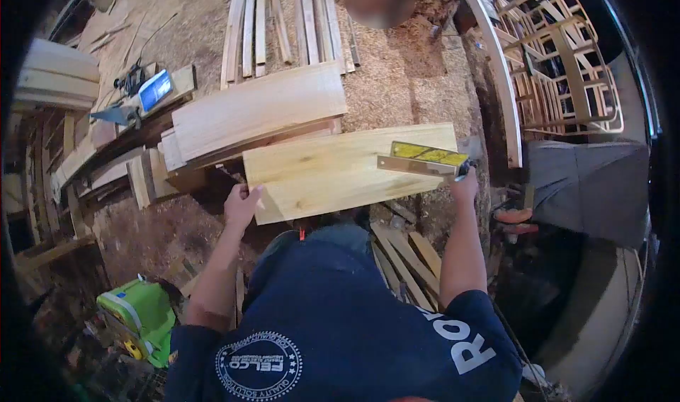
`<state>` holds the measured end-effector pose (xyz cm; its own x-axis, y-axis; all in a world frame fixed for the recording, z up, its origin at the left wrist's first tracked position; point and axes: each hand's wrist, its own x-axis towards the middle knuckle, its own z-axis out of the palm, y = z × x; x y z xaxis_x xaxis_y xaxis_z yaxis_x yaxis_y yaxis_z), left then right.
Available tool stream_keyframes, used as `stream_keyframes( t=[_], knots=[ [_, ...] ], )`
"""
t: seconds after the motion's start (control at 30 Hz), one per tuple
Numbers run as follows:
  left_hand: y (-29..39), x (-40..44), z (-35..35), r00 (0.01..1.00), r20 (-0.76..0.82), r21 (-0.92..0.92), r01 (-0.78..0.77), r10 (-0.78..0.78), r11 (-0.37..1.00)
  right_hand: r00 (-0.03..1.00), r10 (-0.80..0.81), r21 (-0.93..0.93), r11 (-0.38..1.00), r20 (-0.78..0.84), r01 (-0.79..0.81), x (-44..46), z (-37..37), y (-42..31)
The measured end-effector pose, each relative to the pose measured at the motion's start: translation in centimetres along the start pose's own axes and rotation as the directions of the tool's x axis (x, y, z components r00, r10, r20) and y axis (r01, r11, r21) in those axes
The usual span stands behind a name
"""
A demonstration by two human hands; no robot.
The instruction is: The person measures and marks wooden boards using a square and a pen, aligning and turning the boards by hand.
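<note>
A pale, flat wooden board [333, 175] lies crosswise in front of my body. My left hand [243, 205] grips its left end, the thumb on top and the fingers partly hidden. Near the board's right end, my right hand [464, 184] is closed around the dark end of a tool with a yellow, black-marked face and a flat metal strip [421, 157]. The tool reaches leftward over the board; whether it touches the wood I cannot tell. Some of my right fingers are hidden behind the wrist and tool.
Beyond lies a wider wooden board [262, 108] on stacked timber. Long strips [312, 16] stretch across the sawdust-covered floor. A lit screen [156, 90] sits at left, above a green bag [142, 313]. Wooden frames [567, 55] stand at right. A blurred round shape shows at the top.
</note>
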<state>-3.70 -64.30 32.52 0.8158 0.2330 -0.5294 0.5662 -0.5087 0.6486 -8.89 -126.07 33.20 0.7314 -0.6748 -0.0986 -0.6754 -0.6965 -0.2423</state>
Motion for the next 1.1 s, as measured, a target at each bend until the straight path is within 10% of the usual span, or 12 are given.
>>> stream_keyframes(
  t=[0.23, 0.6, 0.7, 0.83, 0.87, 0.97, 1.1],
  knots=[
    [-0.2, -0.5, 0.9, 0.999, -0.046, -0.061, -0.003, 0.001, 0.998, 0.946, -0.306, -0.177, 0.942, -0.106, 0.285, 1.2, 1.4, -1.2],
    [1.6, 0.1, -10.4, 0.965, 0.208, -0.24, 0.209, -0.16, 0.948, 0.928, -0.342, 0.052, 0.94, 0.148, 0.339, -6.3, 2.3, -9.8],
    [-4.0, 1.8, -17.6, 0.98, 0.187, -0.518, 0.033, 0.075, 0.855, 0.899, -0.388, 0.138, 0.92, 0.204, 0.366, -9.2, 3.3, -14.5],
    [-3.8, 0.5, -33.3, 0.991, 0.028, -0.324, -0.112, 0.128, 0.939, 0.812, -0.557, 0.477, 0.769, 0.175, 0.425, -14.5, 7.0, -22.7],
    [-4.5, 0.1, -39.1, 0.978, -0.044, -0.04, -0.207, 0.206, 0.977, 0.762, -0.63, 0.538, 0.698, 0.149, 0.472, -16.3, 8.1, -25.0],
    [0.8, -6.3, -53.9, 0.973, -0.134, 0.247, -0.149, 0.186, 0.957, 0.657, -0.476, 0.672, 0.738, 0.584, -0.062, -23.7, 8.0, -35.0],
    [3.7, -14.8, -65.2, 0.747, -0.573, 0.367, -0.135, 0.338, 0.921, 0.572, -0.649, 0.731, 0.672, 0.502, 0.12, -29.9, 10.8, -41.9]
  ],
)
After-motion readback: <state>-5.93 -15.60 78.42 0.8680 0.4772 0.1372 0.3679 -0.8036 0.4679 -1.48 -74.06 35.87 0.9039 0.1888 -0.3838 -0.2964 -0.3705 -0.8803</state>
